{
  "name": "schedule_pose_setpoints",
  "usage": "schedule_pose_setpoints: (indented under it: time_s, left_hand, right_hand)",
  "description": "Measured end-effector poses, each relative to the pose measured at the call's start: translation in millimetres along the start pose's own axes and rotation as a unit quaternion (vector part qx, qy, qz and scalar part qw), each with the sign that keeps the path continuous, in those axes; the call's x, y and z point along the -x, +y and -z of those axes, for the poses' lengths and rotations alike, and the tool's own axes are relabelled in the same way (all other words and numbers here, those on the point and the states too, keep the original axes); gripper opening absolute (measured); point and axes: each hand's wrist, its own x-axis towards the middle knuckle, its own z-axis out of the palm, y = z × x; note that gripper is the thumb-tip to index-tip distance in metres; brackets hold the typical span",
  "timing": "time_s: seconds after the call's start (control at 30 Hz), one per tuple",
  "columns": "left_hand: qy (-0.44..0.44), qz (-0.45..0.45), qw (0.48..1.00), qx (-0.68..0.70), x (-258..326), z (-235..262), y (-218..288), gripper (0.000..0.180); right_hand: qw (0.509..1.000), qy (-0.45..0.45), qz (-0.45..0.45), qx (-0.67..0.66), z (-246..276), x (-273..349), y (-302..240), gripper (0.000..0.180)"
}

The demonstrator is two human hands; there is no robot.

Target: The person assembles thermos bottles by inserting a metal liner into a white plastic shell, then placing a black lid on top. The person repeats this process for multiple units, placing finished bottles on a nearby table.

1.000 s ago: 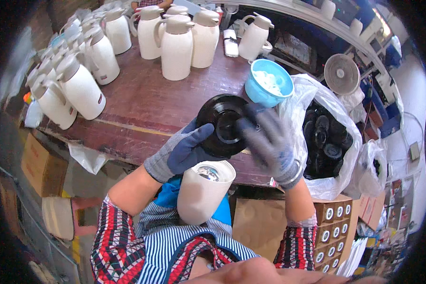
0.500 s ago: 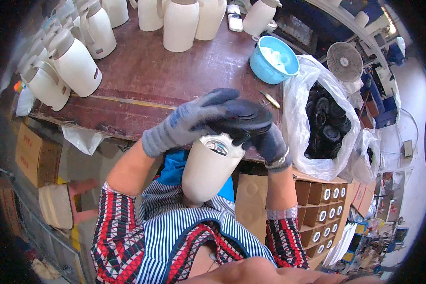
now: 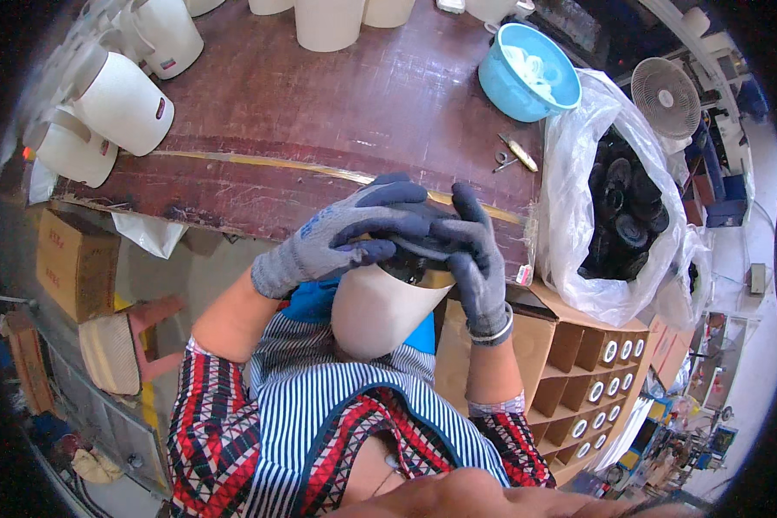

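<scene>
A cream jug body (image 3: 382, 312) leans against my apron, its open end tilted up and away from me. At that end sits a round black plastic part (image 3: 423, 244), partly hidden by my fingers. My left hand (image 3: 354, 226), in a grey glove, curls over the part from the left and top. My right hand (image 3: 476, 259), gloved too, grips its right edge, forefinger raised and thumb low near the jug's rim. The inside of the jug is covered from view.
On the dark red table (image 3: 319, 112) stand several cream jugs (image 3: 123, 104), a blue basin (image 3: 516, 73) with white rings, and a small knife-like tool (image 3: 521, 154). To the right are a clear bag (image 3: 570, 207) of black parts and a divided carton (image 3: 561, 363).
The black part has come down onto the jug's open end, hiding the shiny liner seen before. My right hand has turned, its fingers now pointing up. The view has shifted.
</scene>
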Motion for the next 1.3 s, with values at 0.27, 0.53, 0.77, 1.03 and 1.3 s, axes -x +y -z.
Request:
schedule_pose_setpoints:
  time_s: [0.27, 0.53, 0.77, 1.03, 1.3]
  left_hand:
    - [0.049, 0.002, 0.999, -0.013, 18.0, -18.9, -14.1, 0.039]
    - [0.076, -0.014, 0.98, -0.181, 13.2, -30.7, 15.9, 0.036]
    - [0.051, 0.039, 0.989, 0.132, 4.6, -11.0, -38.8, 0.048]
    - [0.129, 0.187, 0.942, 0.248, -28.7, -4.5, -84.3, 0.052]
    - [0.07, 0.233, 0.918, 0.312, -0.8, -17.4, -54.5, 0.046]
  right_hand:
    - [0.993, -0.027, -0.016, -0.118, -5.9, 21.8, 22.9, 0.061]
    - [0.972, -0.08, 0.003, -0.222, -5.0, 12.1, 34.0, 0.057]
    - [0.985, -0.049, 0.024, 0.166, -11.3, 29.8, -21.8, 0.067]
    - [0.942, -0.148, 0.255, 0.162, -47.3, 14.4, -80.7, 0.052]
    - [0.917, -0.219, 0.137, 0.304, -23.6, 17.6, -64.4, 0.07]
